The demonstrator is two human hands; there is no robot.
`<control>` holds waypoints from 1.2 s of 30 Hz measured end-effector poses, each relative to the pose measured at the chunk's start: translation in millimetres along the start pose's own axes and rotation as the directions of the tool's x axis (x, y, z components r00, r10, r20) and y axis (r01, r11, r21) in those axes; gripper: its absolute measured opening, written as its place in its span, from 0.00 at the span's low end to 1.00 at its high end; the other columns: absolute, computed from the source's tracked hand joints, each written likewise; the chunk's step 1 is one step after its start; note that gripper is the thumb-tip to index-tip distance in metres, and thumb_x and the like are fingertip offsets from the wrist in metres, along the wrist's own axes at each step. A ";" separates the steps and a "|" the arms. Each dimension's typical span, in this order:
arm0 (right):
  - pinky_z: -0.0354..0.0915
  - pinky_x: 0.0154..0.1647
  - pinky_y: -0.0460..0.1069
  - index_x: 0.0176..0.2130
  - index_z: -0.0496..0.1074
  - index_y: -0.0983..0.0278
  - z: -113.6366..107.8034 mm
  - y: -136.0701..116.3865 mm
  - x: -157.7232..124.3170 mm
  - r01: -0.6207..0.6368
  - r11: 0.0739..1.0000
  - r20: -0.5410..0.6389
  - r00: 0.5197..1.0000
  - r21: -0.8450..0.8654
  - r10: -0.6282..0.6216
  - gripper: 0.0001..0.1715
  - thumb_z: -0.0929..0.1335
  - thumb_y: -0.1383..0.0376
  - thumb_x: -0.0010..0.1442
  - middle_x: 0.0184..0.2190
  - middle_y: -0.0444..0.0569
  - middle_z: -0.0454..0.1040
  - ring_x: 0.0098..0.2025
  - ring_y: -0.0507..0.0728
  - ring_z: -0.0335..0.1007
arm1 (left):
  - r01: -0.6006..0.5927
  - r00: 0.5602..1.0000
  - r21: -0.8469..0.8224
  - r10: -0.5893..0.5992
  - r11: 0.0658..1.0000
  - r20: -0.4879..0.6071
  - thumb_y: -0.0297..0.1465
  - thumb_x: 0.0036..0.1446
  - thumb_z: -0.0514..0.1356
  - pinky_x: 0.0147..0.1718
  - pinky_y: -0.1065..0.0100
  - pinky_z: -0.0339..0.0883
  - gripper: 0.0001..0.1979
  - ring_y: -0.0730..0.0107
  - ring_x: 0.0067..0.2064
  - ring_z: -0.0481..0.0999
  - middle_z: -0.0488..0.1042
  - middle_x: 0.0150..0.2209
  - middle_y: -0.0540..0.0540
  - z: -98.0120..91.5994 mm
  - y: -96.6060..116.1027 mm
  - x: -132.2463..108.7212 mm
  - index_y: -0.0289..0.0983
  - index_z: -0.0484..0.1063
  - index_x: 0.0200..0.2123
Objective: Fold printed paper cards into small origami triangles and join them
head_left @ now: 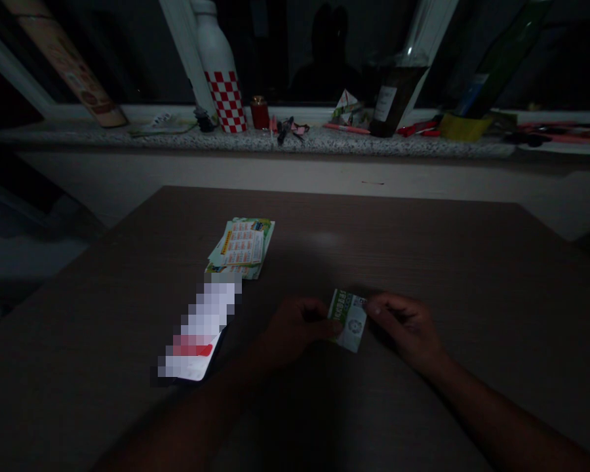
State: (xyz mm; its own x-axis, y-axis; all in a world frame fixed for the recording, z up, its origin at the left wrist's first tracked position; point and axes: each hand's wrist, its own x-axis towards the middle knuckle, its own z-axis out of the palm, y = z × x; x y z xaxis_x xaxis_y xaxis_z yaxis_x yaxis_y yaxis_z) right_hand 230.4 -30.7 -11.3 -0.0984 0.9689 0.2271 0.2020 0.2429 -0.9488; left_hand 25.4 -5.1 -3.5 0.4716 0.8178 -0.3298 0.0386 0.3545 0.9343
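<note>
Over the table, my left hand [299, 328] pinches the left side of a small green-and-white paper ticket [351, 337], its thumb lying across the front. My right hand [406, 324] is closed at the ticket's upper right corner, with thumb and fingertips together at the edge. The ticket has a green printed band, a small dark code square and a round grey emblem. To the left lies a loose stack of printed tickets [240, 246] with rows of orange print. Nearer to me, beside my left forearm, is a phone [196, 367] with a lit, mostly blurred-out screen.
Behind the brown table [398, 242], a stone windowsill [177, 141] holds a red-and-white checked bottle [226, 98], a peach-coloured cylinder [73, 72], a small red jar [259, 115], a dark labelled cup [391, 101], a green bottle [506, 52] and several pens. The room is dim.
</note>
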 end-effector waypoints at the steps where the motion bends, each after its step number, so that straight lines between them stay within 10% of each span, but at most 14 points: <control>1: 0.69 0.27 0.46 0.30 0.76 0.61 -1.5 0.7 -0.1 0.011 1.000 0.004 1.000 0.003 -0.011 0.11 0.67 0.60 0.61 0.24 0.45 0.77 0.26 0.53 0.73 | 0.017 1.000 -0.051 -0.016 0.999 0.012 0.34 0.42 0.70 0.29 0.70 0.61 0.11 0.73 0.27 0.71 0.74 0.25 0.49 -1.2 -0.3 0.2 0.32 0.74 0.25; 11: 0.71 0.44 0.54 0.45 0.75 0.60 -9.7 -10.3 0.9 0.391 0.903 0.190 0.914 -0.179 -0.359 0.14 0.69 0.70 0.58 0.45 0.53 0.76 0.46 0.59 0.73 | 0.285 0.929 -0.325 -0.176 0.902 0.326 0.31 0.41 0.68 0.22 0.72 0.63 0.12 0.76 0.22 0.70 0.72 0.25 0.49 -9.8 1.0 -4.8 0.32 0.74 0.30; 15: 0.72 0.40 0.54 0.40 0.76 0.60 -10.7 -14.8 2.7 0.436 0.883 0.165 0.897 -0.177 -0.410 0.11 0.69 0.72 0.57 0.40 0.52 0.78 0.41 0.59 0.75 | 0.158 0.978 -0.209 -0.122 0.965 0.171 0.32 0.46 0.66 0.29 0.69 0.65 0.12 0.72 0.28 0.72 0.73 0.31 0.48 -8.7 10.1 -6.6 0.34 0.74 0.35; 19: 0.71 0.37 0.54 0.37 0.76 0.60 -11.4 -17.6 4.1 0.404 0.894 0.140 0.913 -0.192 -0.383 0.08 0.69 0.71 0.57 0.31 0.49 0.78 0.35 0.58 0.75 | -0.180 0.979 0.231 0.197 0.956 -0.052 0.35 0.57 0.58 0.40 0.67 0.64 0.10 0.65 0.41 0.73 0.75 0.36 0.47 -7.2 23.6 -14.1 0.37 0.75 0.38; 23: 0.70 0.32 0.51 0.36 0.76 0.60 -8.7 -19.0 1.9 0.341 0.912 0.130 0.939 -0.227 -0.318 0.06 0.69 0.69 0.57 0.29 0.48 0.78 0.31 0.56 0.75 | -0.344 0.932 0.388 0.361 0.855 0.033 0.36 0.57 0.59 0.41 0.66 0.64 0.11 0.64 0.42 0.73 0.76 0.39 0.46 -1.1 24.5 -21.6 0.38 0.76 0.39; 36: 0.71 0.27 0.47 0.30 0.77 0.62 5.2 -23.1 -4.1 0.083 0.987 0.010 0.997 -0.136 -0.082 0.05 0.71 0.64 0.55 0.26 0.47 0.79 0.27 0.54 0.75 | -0.266 0.956 0.289 0.291 0.920 -0.045 0.33 0.56 0.62 0.32 0.71 0.64 0.07 0.71 0.32 0.73 0.77 0.30 0.48 11.0 7.9 -16.6 0.36 0.77 0.31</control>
State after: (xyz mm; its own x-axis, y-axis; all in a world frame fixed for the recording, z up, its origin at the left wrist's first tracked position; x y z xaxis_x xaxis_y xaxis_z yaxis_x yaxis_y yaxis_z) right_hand 221.0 -40.5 8.6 -0.1245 0.9451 0.3020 0.3240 0.3264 -0.8880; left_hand 27.5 -20.9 10.9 0.4228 0.9049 -0.0497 0.1647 -0.0227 0.9861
